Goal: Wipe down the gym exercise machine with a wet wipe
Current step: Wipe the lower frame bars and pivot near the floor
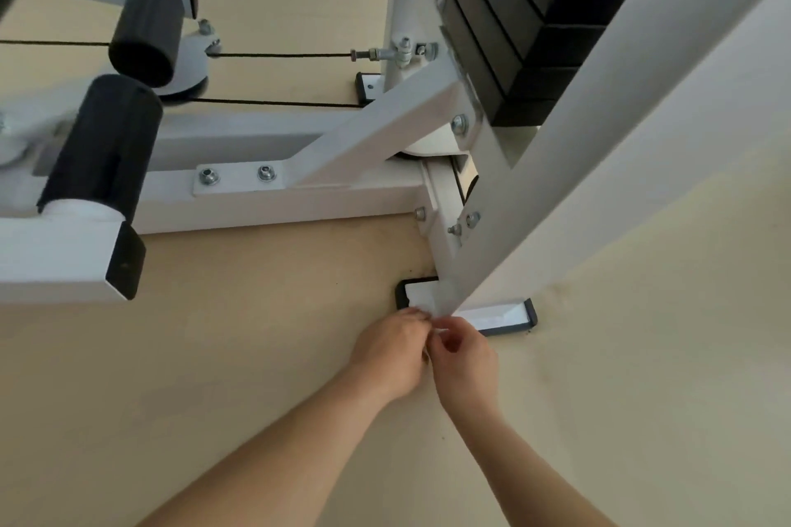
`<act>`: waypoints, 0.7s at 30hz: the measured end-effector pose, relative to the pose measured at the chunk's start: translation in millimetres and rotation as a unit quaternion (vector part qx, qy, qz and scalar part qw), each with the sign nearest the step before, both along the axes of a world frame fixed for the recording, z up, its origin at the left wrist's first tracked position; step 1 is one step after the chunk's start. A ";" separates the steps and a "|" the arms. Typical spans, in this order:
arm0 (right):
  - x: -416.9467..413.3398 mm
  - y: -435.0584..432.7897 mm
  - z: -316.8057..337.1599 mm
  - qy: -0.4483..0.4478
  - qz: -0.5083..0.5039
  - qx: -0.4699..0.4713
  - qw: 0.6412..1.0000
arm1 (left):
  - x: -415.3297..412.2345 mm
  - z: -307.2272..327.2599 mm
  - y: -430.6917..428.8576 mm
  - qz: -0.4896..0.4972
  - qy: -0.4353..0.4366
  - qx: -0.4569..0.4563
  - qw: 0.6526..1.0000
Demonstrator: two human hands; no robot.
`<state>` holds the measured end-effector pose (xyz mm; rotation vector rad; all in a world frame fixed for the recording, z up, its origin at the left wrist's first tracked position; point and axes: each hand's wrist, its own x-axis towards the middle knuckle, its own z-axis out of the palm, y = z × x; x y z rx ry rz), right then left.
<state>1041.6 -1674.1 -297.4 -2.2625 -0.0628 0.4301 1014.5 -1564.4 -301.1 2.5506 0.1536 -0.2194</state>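
The wipe (pixel 430 306) is white against the machine's (pixel 364 141) white foot (pixel 496 314), so its edges are hard to make out. It sits bunched on the foot where the slanted upright (pixel 599 141) comes down. The left hand (pixel 391 349) and right hand (pixel 464 355) meet there, both pinching the wipe with curled fingers (pixel 417 316) that hide its lower part. The weight stack (pixel 535 34) is cut off by the top edge and partly hidden behind the upright. The frame runs out of view at left. There are two black foam rollers (pixel 143 32), two black cables (pixel 278 54), two bolts (pixel 208 175) on a flat plate (pixel 237 183) and four more round the upright's joint. The floor (pixel 214 355) is beige
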 end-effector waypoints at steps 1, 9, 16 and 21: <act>1.2 -0.1 0.2 0.020 -0.020 0.002 1.000 | 0.7 -0.9 -0.1 0.023 -0.001 -0.009 1.000; -0.9 -29.6 3.3 0.188 -0.104 0.185 0.959 | -5.4 0.7 15.0 0.244 0.021 -0.133 0.960; 10.3 -34.2 14.9 0.175 -0.016 0.185 0.967 | -6.4 6.8 6.8 0.130 0.097 -0.148 0.976; 21.1 -45.2 26.2 0.292 -0.081 0.416 0.858 | -15.0 17.8 15.0 0.226 0.092 -0.414 0.877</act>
